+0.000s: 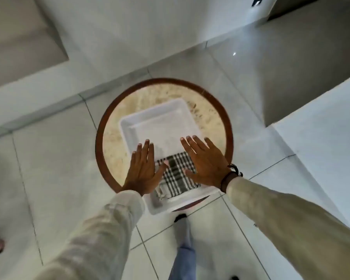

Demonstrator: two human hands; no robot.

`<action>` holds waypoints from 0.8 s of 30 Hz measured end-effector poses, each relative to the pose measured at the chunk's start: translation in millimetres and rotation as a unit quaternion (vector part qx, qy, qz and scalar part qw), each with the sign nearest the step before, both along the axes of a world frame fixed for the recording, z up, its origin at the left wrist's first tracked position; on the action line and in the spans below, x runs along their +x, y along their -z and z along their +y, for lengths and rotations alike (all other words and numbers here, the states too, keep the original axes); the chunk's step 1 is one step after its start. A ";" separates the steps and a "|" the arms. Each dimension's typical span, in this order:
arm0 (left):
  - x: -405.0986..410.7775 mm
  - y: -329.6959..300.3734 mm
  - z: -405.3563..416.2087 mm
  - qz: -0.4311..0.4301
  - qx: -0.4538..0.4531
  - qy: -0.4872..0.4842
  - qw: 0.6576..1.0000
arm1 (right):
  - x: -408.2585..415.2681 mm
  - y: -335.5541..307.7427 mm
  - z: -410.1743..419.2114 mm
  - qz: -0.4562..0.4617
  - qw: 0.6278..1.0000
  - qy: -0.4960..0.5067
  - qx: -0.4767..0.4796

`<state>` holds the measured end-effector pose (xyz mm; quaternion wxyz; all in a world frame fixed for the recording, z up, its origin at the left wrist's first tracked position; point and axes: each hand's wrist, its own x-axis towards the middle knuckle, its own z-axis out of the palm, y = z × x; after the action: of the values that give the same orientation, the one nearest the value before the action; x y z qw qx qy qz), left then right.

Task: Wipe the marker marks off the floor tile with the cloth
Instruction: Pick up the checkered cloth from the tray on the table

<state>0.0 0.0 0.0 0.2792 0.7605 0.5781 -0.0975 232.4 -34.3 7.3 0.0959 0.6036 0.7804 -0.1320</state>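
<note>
Nearest: pale sleeves (101,229) reaching forward and down, a trouser leg and shoe (180,217) on the tiled floor (55,178) below.

Left hand (142,168) and right hand (205,162) both flat, palms down, fingers straight and together, thumbs turned inward. Neither grips anything; both released, hovering over the tray. A dark band on the right wrist.

Between the hands: the checked cloth (175,174), folded, lying in the near part of a white tray (129,128). The tray rests on a round bench (101,150) with a dark rim, its near corner overhanging the edge.

No marker marks visible on the floor tiles from here; picture soft.

Step in hand, as I read it: picking up the cloth. Best taken with one hand, pinching the whole fold so it lifts as a pad, the other steadying the overhanging tray.

Beyond: pale floor tiles and light walls.
</note>
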 end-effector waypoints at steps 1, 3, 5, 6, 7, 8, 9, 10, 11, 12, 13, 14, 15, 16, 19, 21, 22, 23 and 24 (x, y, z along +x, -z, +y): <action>-0.9 18.7 2.1 0.011 -0.023 0.003 1.000 | -6.0 17.8 2.1 0.004 0.999 0.002 -0.040; 0.6 45.9 4.4 0.022 -0.052 0.022 0.998 | -15.0 44.7 4.7 0.034 0.995 0.050 -0.077; 4.3 67.1 1.3 0.029 -0.037 0.029 0.999 | -27.9 64.4 6.2 0.061 0.984 0.127 -0.111; 7.8 73.6 -0.5 0.035 -0.016 0.028 0.999 | -34.7 72.0 6.8 0.075 0.976 0.164 -0.124; 10.4 80.9 -1.0 0.040 0.006 0.020 0.999 | -40.5 79.6 6.8 0.090 0.966 0.203 -0.134; 12.5 83.6 0.1 0.044 0.020 0.002 0.999 | -45.8 83.7 8.5 0.111 0.952 0.247 -0.145; 14.6 88.1 2.0 0.052 0.019 -0.014 0.998 | -49.0 89.2 9.4 0.141 0.929 0.305 -0.156; 14.9 91.5 3.9 0.062 0.013 -0.024 0.998 | -50.8 94.5 10.0 0.174 0.898 0.368 -0.168; 14.4 92.5 5.9 0.070 0.008 -0.029 0.997 | -52.4 97.5 10.3 0.200 0.868 0.421 -0.173; 13.5 90.8 7.5 0.073 -0.001 -0.031 0.997 | -53.9 98.1 10.6 0.221 0.844 0.453 -0.182; 12.5 87.7 10.5 0.071 -0.017 -0.039 0.997 | -54.4 97.1 11.3 0.238 0.832 0.461 -0.195; 13.1 82.2 13.2 0.057 -0.035 -0.059 0.996 | -53.2 93.1 10.4 0.258 0.824 0.462 -0.204; 15.0 75.1 15.3 0.026 -0.062 -0.094 0.993 | -50.6 87.1 8.5 0.280 0.816 0.462 -0.207; 18.5 66.1 16.9 -0.014 -0.091 -0.135 0.987 | -45.6 80.4 5.5 0.307 0.803 0.467 -0.205; 36.9 31.2 13.7 -0.142 -0.170 -0.259 0.940 | -21.4 47.4 -8.8 0.386 0.751 0.501 -0.188; 60.6 2.7 4.5 -0.224 -0.188 -0.311 0.904 | 4.5 20.5 -27.2 0.426 0.714 0.528 -0.175; 76.9 -12.1 -2.1 -0.254 -0.191 -0.318 0.893 | 19.5 7.4 -38.6 0.437 0.704 0.535 -0.167; 93.9 -24.3 -8.1 -0.279 -0.195 -0.317 0.885 | 32.3 -3.1 -48.9 0.444 0.699 0.537 -0.161; 115.6 -37.0 -18.3 -0.302 -0.201 -0.306 0.880 | 47.5 -15.6 -63.9 0.453 0.691 0.541 -0.155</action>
<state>115.6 -18.3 37.0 0.6032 0.4656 0.6377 0.1130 279.9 -98.2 22.8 -0.2653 0.7648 0.2354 -0.5378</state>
